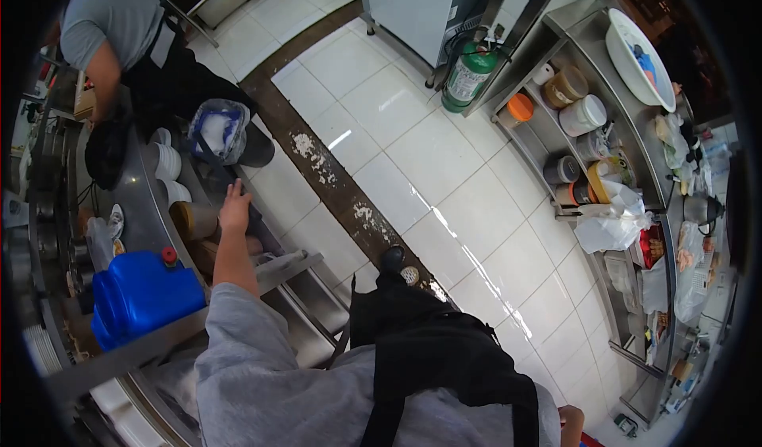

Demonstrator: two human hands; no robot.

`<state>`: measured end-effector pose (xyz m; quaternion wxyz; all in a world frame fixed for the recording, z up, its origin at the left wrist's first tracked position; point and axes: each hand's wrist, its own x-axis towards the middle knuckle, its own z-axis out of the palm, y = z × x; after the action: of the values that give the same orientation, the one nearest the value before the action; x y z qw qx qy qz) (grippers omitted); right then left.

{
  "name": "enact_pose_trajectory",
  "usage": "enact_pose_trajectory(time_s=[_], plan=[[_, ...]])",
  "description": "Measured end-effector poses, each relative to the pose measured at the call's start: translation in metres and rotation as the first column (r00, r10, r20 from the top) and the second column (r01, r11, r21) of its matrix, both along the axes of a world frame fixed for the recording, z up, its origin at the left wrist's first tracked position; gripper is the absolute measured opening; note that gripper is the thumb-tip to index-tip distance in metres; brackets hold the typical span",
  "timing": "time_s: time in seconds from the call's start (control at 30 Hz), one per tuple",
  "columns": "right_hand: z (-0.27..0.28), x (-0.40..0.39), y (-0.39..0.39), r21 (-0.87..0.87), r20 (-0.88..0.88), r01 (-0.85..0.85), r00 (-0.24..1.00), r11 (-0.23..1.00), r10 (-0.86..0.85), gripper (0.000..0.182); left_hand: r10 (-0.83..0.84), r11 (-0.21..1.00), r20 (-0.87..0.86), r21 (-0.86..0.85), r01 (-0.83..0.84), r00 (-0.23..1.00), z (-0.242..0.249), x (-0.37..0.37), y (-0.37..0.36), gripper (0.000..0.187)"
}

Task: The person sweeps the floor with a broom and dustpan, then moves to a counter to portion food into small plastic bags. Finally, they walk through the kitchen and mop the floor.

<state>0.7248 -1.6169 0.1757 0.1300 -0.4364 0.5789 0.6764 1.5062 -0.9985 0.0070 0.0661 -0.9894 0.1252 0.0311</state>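
My left hand (234,209) reaches forward over the edge of the steel counter on the left, its fingers stretched out and nothing visible in them. Just beside it on the lower shelf sits a tan plastic tub (193,220), and white bowls (167,162) are stacked a bit farther off. A bin with a clear liner (219,133) stands beyond the fingertips. Nearer my forearm is a blue jerrycan (143,296) with a red cap. My right hand (571,425) shows only in part at the bottom edge, beside my apron; its fingers are hidden.
Another person (119,30) in a grey shirt leans over the counter at upper left. A brown floor channel (317,161) with white debris crosses the tiles. A green extinguisher-like cylinder (470,78) stands by the fridge (405,10). Steel shelves (647,165) with tubs line the right.
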Motion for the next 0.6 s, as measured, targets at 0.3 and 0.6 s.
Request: enact_pose_trajectory(time_s=[0.3,0.6], plan=[[0.0,0.079,0.014,0.131,0.041,-0.003,0.999,0.991,-0.003,0.039,-0.214,0.973,-0.019,0.089,0.214,0.977,0.0,-0.013,0.015,0.021],[0.038,0.112,0.004,0.087,0.188,-0.066,0.981,0.994,0.048,0.026,-0.267,0.958,-0.153,0.061,0.279,0.951,0.008,-0.017,0.018,0.023]])
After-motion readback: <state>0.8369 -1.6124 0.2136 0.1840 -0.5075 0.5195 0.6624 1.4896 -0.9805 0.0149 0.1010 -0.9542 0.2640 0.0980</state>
